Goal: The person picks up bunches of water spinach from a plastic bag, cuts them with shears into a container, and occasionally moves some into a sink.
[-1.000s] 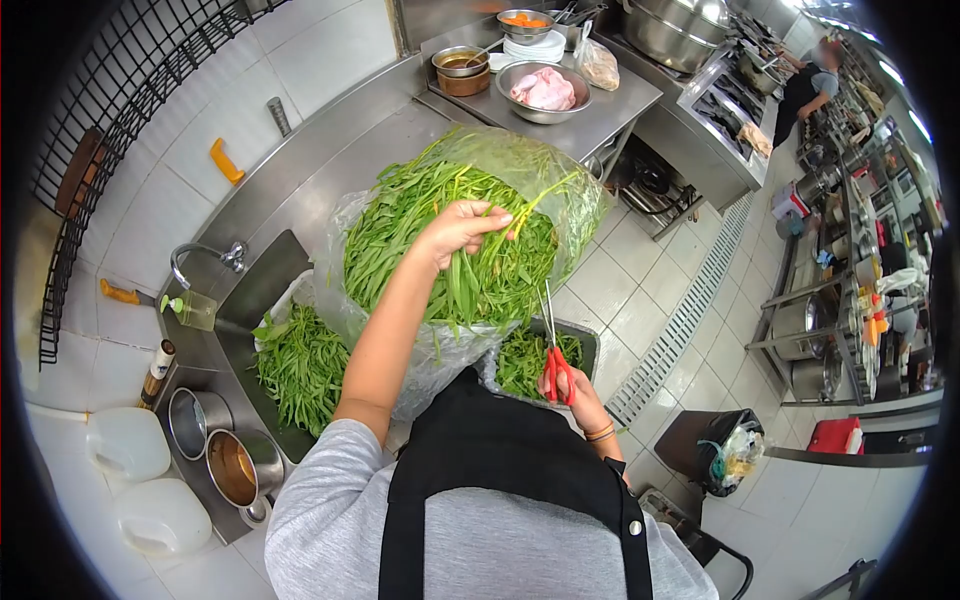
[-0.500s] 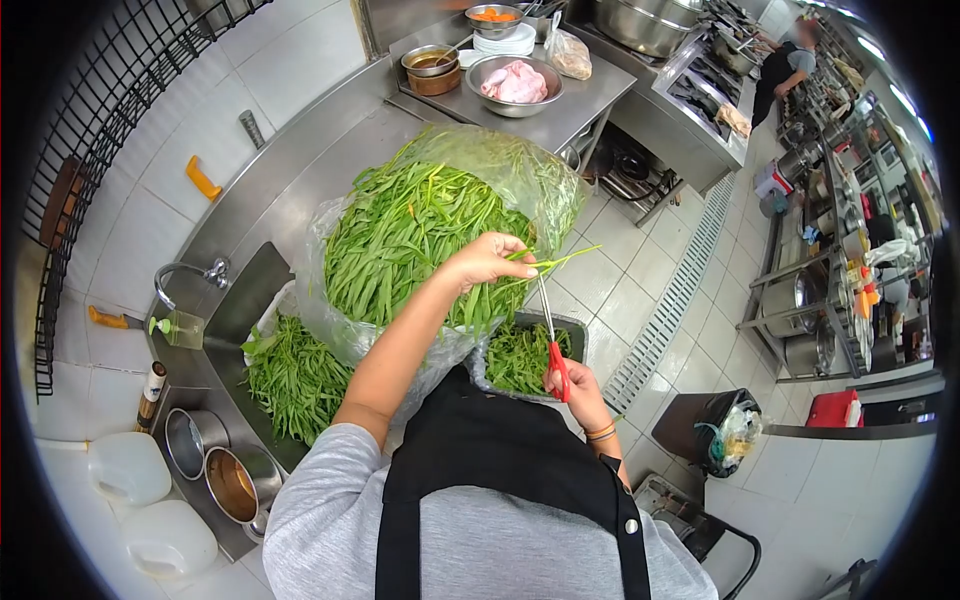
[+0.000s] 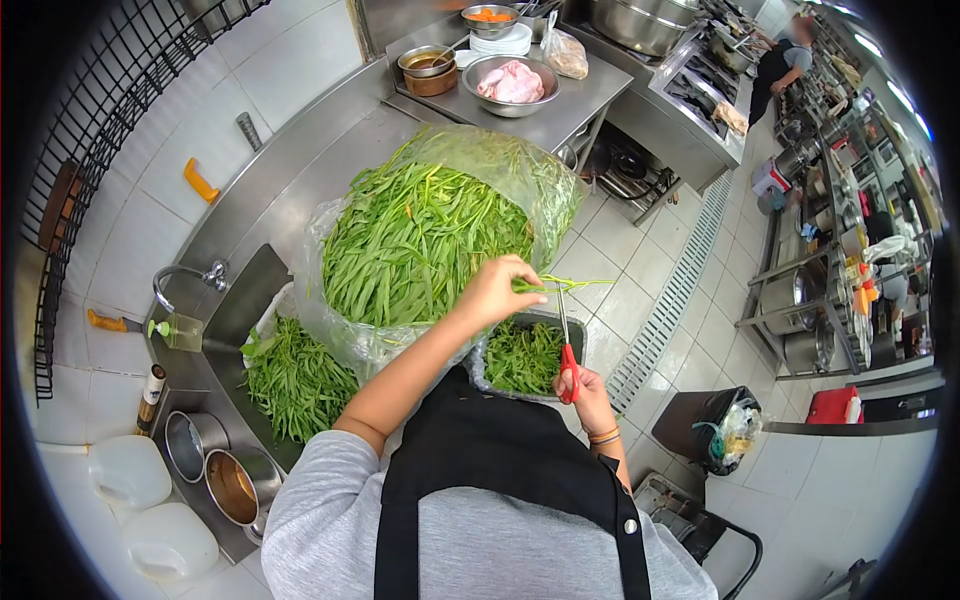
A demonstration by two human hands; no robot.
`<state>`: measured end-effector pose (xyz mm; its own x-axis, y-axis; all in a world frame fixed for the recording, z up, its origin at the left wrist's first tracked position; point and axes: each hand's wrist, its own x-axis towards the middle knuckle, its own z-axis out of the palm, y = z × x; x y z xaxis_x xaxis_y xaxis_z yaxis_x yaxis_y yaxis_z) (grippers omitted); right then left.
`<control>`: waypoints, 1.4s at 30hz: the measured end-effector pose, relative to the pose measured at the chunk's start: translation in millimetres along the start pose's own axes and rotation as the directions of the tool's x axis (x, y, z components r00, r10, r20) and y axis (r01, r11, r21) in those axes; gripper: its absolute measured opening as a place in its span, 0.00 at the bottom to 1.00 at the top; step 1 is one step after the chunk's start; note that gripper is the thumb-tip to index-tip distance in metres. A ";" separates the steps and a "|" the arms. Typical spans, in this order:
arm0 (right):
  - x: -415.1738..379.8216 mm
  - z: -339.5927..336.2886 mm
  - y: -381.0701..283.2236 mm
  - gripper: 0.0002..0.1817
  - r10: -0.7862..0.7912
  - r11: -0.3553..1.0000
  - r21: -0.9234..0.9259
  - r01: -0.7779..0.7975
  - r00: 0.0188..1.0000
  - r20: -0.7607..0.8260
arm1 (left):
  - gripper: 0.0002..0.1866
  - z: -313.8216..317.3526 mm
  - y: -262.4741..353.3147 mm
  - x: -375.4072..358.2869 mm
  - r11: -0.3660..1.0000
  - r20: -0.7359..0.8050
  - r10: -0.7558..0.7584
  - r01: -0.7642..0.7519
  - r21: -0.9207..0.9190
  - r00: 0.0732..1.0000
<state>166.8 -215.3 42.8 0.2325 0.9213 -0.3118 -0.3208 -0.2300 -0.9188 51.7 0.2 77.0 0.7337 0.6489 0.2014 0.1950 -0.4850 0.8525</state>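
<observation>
My left hand (image 3: 503,290) pinches a few green stems (image 3: 575,283) that stick out to the right. Red-handled scissors (image 3: 569,370) are in my right hand (image 3: 588,395), blades pointing up, their tips at the stems. Behind my left hand, a big heap of long leafy greens (image 3: 420,240) lies in a clear plastic bag (image 3: 540,180). Below the scissors, a bag-lined bin (image 3: 575,328) holds cut greens (image 3: 525,355). Another pile of greens (image 3: 295,380) lies in the sink on the left.
A steel sink (image 3: 255,270) with a tap (image 3: 215,273) is on the left, pots (image 3: 240,485) and white jugs (image 3: 130,470) below it. A bowl of raw meat (image 3: 512,90) stands on the back counter. A black waste bin (image 3: 690,425) is at right; a person (image 3: 780,70) stands far back.
Both hands have shifted slightly right with the stems and scissors. The stems now stretch further right, and the scissor blades stand more upright against them.
</observation>
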 end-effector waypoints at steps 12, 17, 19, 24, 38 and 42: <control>-8.4 -36.5 79.6 0.20 0.303 0.952 0.008 -0.305 0.944 -0.134 | 0.12 93.6 -80.1 -26.7 0.966 0.145 -0.181 0.148 0.212 0.973; -6.8 -50.1 109.0 0.25 0.419 0.848 -0.249 -0.468 0.880 -0.225 | 0.10 85.6 -96.2 -20.3 0.976 0.010 -0.218 0.218 -0.003 0.976; -9.2 -46.2 107.4 0.28 0.424 0.825 -0.285 -0.488 0.868 -0.257 | 0.05 43.8 -64.0 1.2 0.948 -0.187 -0.310 0.319 0.018 0.932; 8.0 -36.4 93.4 0.25 0.373 0.901 -0.176 -0.397 0.915 -0.153 | 0.09 -18.2 -78.4 40.3 0.809 -0.546 -0.174 0.435 0.395 0.820; 84.5 27.5 16.6 0.27 0.210 0.978 -0.047 -0.205 0.935 0.286 | 0.09 -33.9 -39.3 -52.5 0.928 -0.508 -0.108 0.271 0.257 0.854; 76.1 32.1 12.4 0.28 0.188 0.979 0.005 -0.203 0.913 0.362 | 0.06 -34.3 -32.4 -67.0 0.937 -0.405 -0.144 0.256 0.239 0.903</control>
<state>151.1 -137.9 15.5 -0.1799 0.9115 -0.3698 -0.3660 -0.4110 -0.8349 -26.1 -7.5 52.4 0.3709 0.8931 0.2548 0.5258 -0.4280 0.7351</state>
